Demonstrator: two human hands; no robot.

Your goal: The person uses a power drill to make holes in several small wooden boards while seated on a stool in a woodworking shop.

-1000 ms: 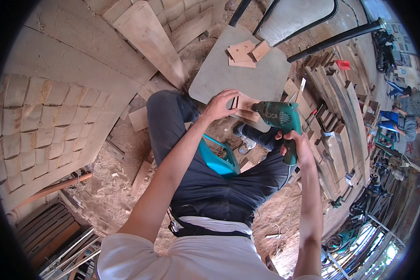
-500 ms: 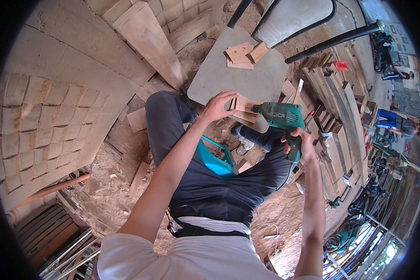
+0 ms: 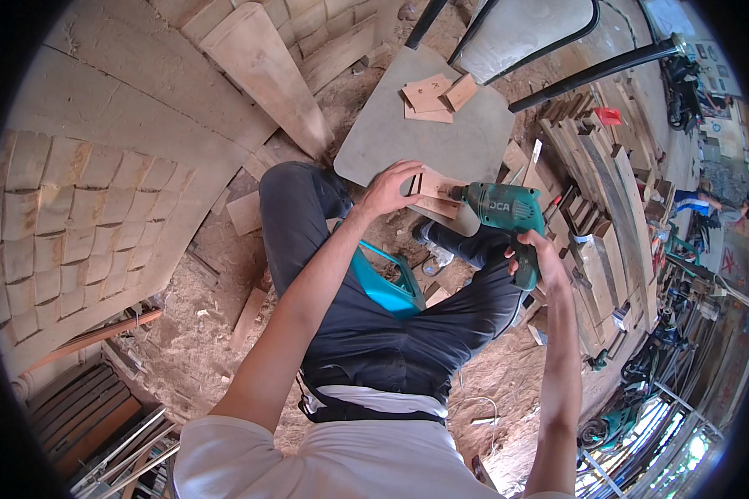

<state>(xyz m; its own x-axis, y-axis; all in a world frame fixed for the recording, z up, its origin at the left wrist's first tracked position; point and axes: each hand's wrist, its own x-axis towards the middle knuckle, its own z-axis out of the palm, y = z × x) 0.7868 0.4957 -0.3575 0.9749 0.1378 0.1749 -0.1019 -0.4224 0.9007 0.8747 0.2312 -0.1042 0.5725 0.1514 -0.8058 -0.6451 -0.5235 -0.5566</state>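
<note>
My right hand (image 3: 539,259) is wrapped round the grip of a green power drill (image 3: 503,206), which points left. Its chuck end meets a small wooden piece (image 3: 438,205) at the near edge of a grey chair seat (image 3: 374,137). The exact contact point of the bit is too small to make out. From the left, my left hand (image 3: 391,188) grips that piece, with fingers over its end and dark slots showing beside them. Farther back on the seat lie several thin wooden pieces (image 3: 426,95), partly stacked.
A teal plastic stool (image 3: 384,293) shows between my legs. Long boards (image 3: 612,200) are piled on the right, and a wide plank (image 3: 266,75) leans at the far left. Black chair legs (image 3: 595,75) rise beyond the seat. A person (image 3: 707,204) is at the far right.
My hands, the drill and the wooden piece stay almost in place, the drill shifting only very slightly. At the far right, people in the background have changed position.
</note>
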